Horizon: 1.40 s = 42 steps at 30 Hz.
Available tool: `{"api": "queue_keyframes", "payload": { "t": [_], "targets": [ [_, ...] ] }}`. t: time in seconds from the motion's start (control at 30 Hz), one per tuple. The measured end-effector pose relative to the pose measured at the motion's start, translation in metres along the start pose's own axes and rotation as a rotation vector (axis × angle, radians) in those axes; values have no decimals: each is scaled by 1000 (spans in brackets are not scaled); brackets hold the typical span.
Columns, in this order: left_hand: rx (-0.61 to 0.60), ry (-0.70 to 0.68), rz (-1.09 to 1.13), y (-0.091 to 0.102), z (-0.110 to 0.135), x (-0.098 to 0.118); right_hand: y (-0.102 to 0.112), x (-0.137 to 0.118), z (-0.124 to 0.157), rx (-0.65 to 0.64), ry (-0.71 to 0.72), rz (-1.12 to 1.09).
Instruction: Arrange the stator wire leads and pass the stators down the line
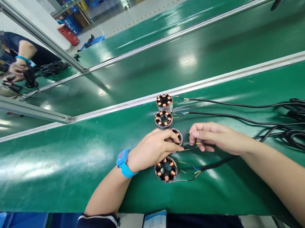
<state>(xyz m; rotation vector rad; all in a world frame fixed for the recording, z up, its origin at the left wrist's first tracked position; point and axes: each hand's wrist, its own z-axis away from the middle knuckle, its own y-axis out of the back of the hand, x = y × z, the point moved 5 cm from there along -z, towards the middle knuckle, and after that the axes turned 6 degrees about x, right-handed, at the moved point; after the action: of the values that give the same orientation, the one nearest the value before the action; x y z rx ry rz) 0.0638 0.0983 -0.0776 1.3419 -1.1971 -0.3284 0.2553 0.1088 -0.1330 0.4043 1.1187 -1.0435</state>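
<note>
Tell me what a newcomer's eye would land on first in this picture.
First, the column of four copper-wound coil rings standing mid-frame on the green belt, each trailing a black cable to the right. The left hand, blue wristband on its wrist, covers the third ring, while the right hand pinches its thin coloured wires. At far left, another person's hands work at a black cable tangle.

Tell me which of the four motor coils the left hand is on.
The third coil from the far end: the left hand covers it, while the other three stand uncovered.
</note>
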Motion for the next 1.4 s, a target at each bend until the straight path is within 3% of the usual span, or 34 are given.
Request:
{"api": "queue_keyframes", "payload": {
  "t": [0.13,0.23,0.3,0.4,0.5,0.6,0.73,0.9,0.97,1.4],
  "targets": [
    [-96,0,62,-3,2,-4,-7,8,-1,30,-65,-166],
    [-158,-15,89,-2,5,0,-9,10,1,-41,-92,-110],
    [-153,-20,121,4,7,4,-5,4,6,-49,-31,-3],
    [16,42,122,22,4,2,12,-22,13,164,215,152],
    [218,128,-142,35,-6,-9,29,-55,15,464,449,311],
    [181,180,-384,28,-22,-23,31,-75,-1,573,561,581],
    [96,225,-409,14,-32,-38,26,-71,-35,473,542,700],
    [40,182,-221,16,-26,-43,19,-45,-56,184,341,517],
    [1,170,-129,19,-24,-44,18,-41,-55,123,290,405],
    [74,250,74,22,-25,-48,7,-34,-53,88,112,-5]
  ]
}}
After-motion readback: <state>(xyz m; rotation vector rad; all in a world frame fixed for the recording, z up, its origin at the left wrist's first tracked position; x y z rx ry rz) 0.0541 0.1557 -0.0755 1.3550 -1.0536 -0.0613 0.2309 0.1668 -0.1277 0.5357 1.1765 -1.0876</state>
